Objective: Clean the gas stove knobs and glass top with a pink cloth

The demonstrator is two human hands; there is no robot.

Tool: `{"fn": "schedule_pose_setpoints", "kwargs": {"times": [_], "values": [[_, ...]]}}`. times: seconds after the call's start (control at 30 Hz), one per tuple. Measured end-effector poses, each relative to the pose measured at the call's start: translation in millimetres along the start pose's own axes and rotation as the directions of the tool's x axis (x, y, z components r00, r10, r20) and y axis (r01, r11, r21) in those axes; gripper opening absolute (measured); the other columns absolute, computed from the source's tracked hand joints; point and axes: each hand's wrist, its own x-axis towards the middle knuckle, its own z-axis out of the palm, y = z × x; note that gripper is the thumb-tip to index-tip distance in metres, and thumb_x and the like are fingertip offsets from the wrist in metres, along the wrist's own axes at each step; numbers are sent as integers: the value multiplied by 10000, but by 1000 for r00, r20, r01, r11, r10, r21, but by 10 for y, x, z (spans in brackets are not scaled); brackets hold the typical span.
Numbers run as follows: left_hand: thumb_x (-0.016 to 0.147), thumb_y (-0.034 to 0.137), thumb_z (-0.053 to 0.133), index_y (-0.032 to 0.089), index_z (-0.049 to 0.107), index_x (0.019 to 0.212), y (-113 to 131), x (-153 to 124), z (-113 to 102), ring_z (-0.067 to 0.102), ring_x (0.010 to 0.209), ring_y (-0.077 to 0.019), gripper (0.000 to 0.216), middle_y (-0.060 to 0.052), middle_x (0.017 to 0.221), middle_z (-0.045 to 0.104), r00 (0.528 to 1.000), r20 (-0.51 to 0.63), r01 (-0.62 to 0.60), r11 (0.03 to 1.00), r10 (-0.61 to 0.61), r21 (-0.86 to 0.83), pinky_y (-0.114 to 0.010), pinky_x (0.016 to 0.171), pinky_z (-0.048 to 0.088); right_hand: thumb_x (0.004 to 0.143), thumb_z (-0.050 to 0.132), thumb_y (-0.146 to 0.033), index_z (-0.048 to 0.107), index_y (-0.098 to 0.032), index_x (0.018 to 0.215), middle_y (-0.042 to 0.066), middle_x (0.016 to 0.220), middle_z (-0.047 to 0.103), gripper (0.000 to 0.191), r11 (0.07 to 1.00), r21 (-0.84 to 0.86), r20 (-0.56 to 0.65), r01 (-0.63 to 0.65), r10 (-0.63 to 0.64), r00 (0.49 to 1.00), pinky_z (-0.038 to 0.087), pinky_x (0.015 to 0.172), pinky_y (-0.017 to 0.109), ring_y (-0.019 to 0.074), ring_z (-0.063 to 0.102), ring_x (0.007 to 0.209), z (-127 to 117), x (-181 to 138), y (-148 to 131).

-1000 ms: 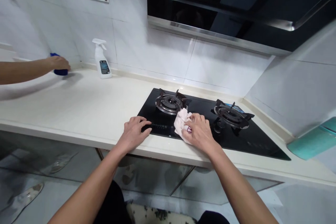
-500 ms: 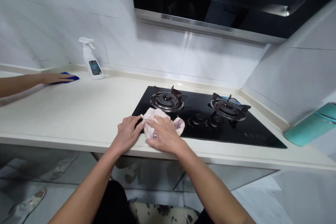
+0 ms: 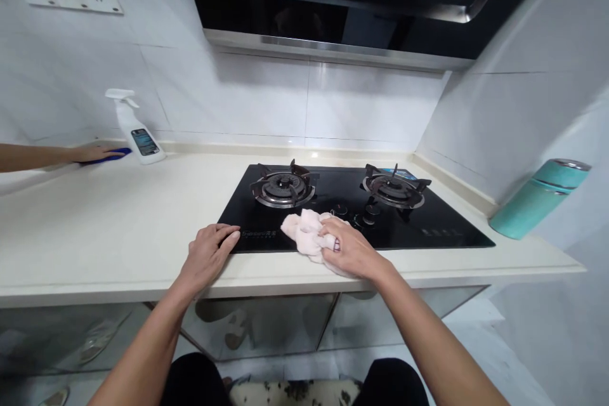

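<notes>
My right hand [image 3: 354,248] grips a pale pink cloth [image 3: 308,233], bunched up and pressed on the front edge of the black gas cooktop [image 3: 447,222]. Part of the cloth lies over the white counter edge, and some of it is hidden under my fingers. Beside the cooktop's front left corner, my left hand [image 3: 207,257] rests on the counter [image 3: 118,228] with its fingers extended and nothing in it. Just behind the cloth are two control knobs, the right one [image 3: 371,214] in plain view. The left burner [image 3: 284,189] and right burner [image 3: 394,190] carry black pan supports.
At far left another person's hand [image 3: 92,152] lies on a blue cloth [image 3: 118,153]. A white spray bottle [image 3: 140,136] stands near the back wall. A teal flask [image 3: 537,200] is at the right end. The range hood [image 3: 333,44] hangs above the cooktop.
My right hand has slid the cloth rightward along the cooktop's front edge, toward the knobs. My left hand has come off the cloth onto the counter. The view has shifted slightly right.
</notes>
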Motion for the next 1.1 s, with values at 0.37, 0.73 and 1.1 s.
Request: {"fn": "schedule_pose_setpoints", "kwargs": {"times": [0.37,0.73,1.1], "values": [[911,624,418,264,745,1144,1,-16,46,531,1237,-345,540,-97,1229,655,1000,-14,-13,1000,13,15,-530,1043,397,866,555,-444,591,-240,1010,79,1251,638,252,962,-141,-13,-233,234,972,436,926,400,268,612,1067,-627,-675,630],[912,588,480,284,743,1149,-67,-36,105,529,1247,-342,467,-93,1230,643,998,-36,-44,998,46,37,-530,1031,412,953,536,-461,546,-272,1429,135,1262,593,512,775,-579,51,-256,347,937,374,884,396,324,553,1087,-428,-282,225],[924,484,557,282,736,1143,-35,-99,123,525,1249,-329,347,-78,1232,635,998,-56,-34,999,34,-5,-531,1049,408,957,432,-259,698,-235,1173,81,1128,671,344,908,-402,-7,-117,125,992,406,923,377,264,584,1043,-315,-517,231]]}}
